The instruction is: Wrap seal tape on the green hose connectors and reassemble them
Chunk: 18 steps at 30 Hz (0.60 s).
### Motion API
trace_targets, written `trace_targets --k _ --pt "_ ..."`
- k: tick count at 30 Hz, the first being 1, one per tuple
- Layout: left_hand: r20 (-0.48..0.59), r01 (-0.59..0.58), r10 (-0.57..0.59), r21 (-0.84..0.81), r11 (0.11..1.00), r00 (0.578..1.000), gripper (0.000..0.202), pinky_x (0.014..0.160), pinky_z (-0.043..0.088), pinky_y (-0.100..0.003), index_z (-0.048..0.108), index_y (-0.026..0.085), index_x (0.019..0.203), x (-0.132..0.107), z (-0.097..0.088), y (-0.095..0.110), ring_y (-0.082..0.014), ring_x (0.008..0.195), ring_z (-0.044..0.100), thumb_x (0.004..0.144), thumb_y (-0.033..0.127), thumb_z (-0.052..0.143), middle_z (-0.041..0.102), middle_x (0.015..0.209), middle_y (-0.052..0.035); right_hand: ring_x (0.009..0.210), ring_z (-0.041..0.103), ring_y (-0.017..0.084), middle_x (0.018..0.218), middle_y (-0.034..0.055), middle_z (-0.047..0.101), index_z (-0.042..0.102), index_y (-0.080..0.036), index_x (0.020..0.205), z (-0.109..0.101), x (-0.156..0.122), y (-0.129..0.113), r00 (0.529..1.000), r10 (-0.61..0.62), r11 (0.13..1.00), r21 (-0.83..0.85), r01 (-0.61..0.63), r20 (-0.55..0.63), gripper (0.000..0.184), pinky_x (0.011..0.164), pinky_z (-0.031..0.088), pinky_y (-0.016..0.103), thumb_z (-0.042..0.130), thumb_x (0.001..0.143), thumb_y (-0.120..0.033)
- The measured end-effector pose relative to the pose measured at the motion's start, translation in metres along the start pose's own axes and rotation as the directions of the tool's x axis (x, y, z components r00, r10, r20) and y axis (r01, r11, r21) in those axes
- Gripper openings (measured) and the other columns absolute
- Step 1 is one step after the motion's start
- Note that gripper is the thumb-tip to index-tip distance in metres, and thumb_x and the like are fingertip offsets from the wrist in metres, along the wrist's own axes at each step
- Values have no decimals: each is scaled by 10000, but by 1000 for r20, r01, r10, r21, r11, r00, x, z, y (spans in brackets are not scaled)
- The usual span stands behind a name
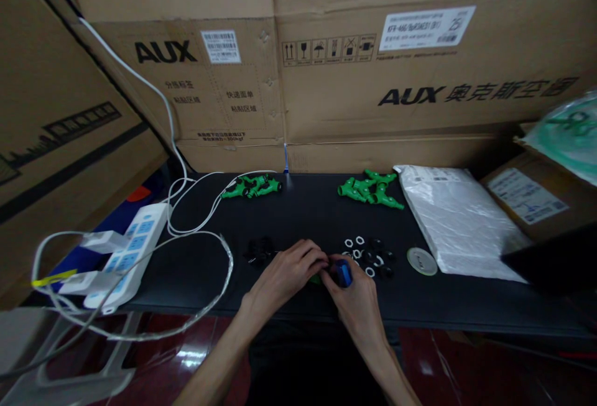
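Note:
Near the table's front edge, my left hand (pixel 290 270) has its fingers bent and pressed together around a green plastic fitting (pixel 315 279), mostly hidden beneath them. Close against it, my right hand (pixel 358 297) is closed around a blue-handled tool (pixel 344 273); its working end is out of sight. The fingertips of both hands meet over a small dark part that I cannot make out. Right of the hands lie several white rings (pixel 370 272) and black ring-like parts (pixel 386 272). More black pieces (pixel 259 249) are left of my left hand.
Green fittings lie in two groups, one at the back left (pixel 254 186) and one at the back right (pixel 372 189). A round lid (pixel 422 261) and a white padded package (pixel 459 219) are to the right. A power strip (pixel 133 255) with looping cables occupies the left. Cardboard boxes (pixel 326 101) wall the back.

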<state>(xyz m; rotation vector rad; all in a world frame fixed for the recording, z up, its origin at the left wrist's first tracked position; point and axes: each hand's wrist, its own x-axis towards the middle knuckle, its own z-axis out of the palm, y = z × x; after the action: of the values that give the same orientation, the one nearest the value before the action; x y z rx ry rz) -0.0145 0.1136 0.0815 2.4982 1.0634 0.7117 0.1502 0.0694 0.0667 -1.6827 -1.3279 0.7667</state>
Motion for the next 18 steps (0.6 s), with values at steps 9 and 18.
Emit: trace_targets --k 9,18 --pt "2 -98 98 -44 994 995 136 879 605 -294 727 225 1112 3 0 -10 -175 989 704 1042 207 611 744 1066 -27 795 753 289 911 123 804 739 -186 984 3 -1 1 1000 4 1000 -4 -4 -28 290 796 585 391 643 805 -393" --pt "-57 -20 18 -27 999 998 105 822 601 -311 675 185 1005 5 6 -6 -194 914 701 1018 289 661 713 985 -44 790 754 278 923 120 801 743 -174 1017 4 -2 4 1000 -18 1000 -26 17 -16 310 789 588 386 632 818 -384"
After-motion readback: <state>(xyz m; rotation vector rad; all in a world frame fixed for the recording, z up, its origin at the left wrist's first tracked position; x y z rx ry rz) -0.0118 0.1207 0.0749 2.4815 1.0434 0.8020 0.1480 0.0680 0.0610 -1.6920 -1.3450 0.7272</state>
